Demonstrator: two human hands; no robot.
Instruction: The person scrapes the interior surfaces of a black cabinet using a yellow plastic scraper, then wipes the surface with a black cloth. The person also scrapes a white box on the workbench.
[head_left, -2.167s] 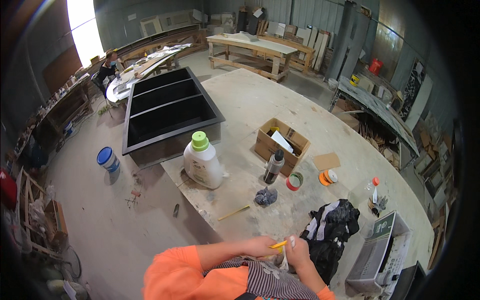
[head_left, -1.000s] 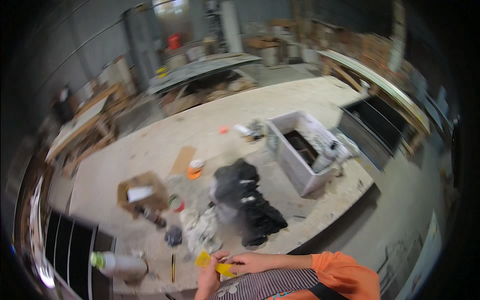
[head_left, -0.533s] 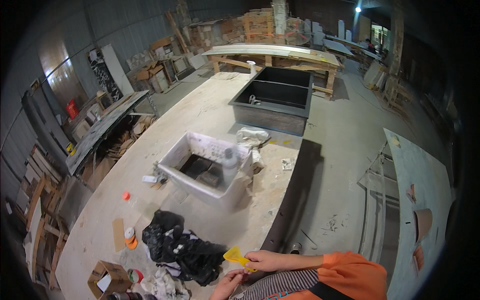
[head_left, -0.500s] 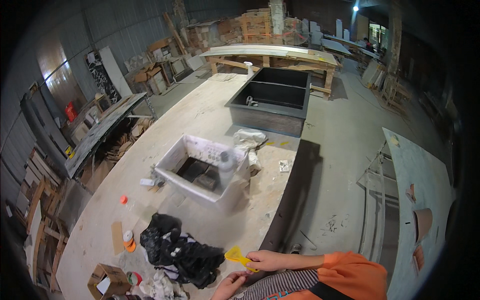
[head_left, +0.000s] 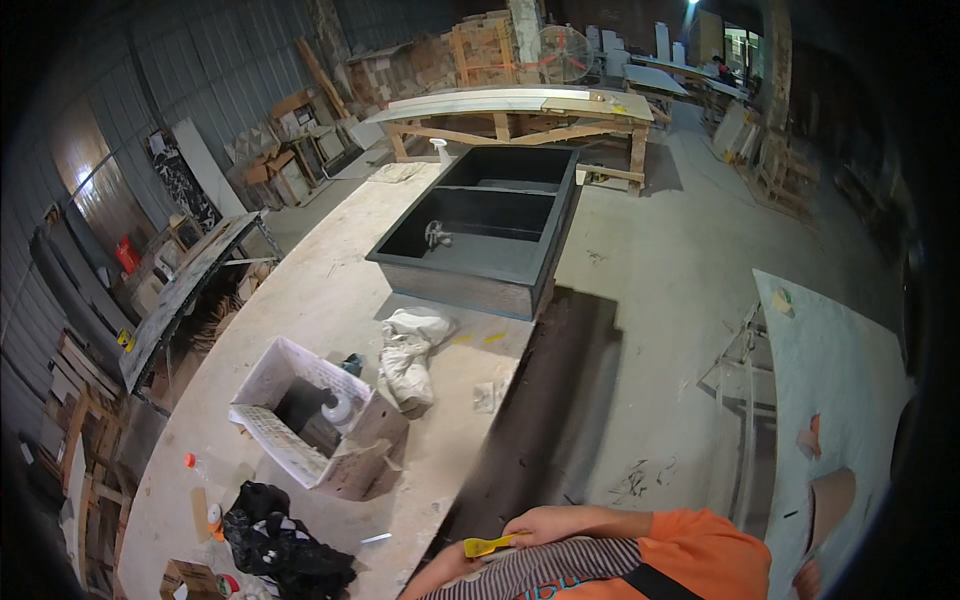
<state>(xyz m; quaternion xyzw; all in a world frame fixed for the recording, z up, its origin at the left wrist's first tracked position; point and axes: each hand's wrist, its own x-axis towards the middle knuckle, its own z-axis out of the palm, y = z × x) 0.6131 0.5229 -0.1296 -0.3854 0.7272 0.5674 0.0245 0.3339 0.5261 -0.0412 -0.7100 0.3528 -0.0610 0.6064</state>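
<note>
My right hand (head_left: 541, 524) is closed round the handle of a small yellow scraper (head_left: 484, 546), close against my striped shirt at the table's near right edge. Just below and left of the scraper is my left hand (head_left: 448, 570), its fingers hidden, so whether it is open or closed does not show. A crumpled black plastic bag (head_left: 275, 545) lies left of my hands, with a thin pale strip (head_left: 377, 538) beside it. Beyond them stands a dirty white bin (head_left: 350, 465) with a whitish bottle (head_left: 338, 408) in it.
A black double-bowl sink (head_left: 455, 280) stands farther along the pale table (head_left: 300, 300), a metal fitting (head_left: 437, 234) inside it. A white cloth (head_left: 405, 365) lies between sink and bin. At right is a sheet-topped stand (head_left: 835, 370); a wooden bench (head_left: 510, 125) crosses behind.
The view has shifted, so sink, bin and bag appear farther left. My hands and the yellow scraper sit lower, closer to my body. The pale strip by the bag has come into sight.
</note>
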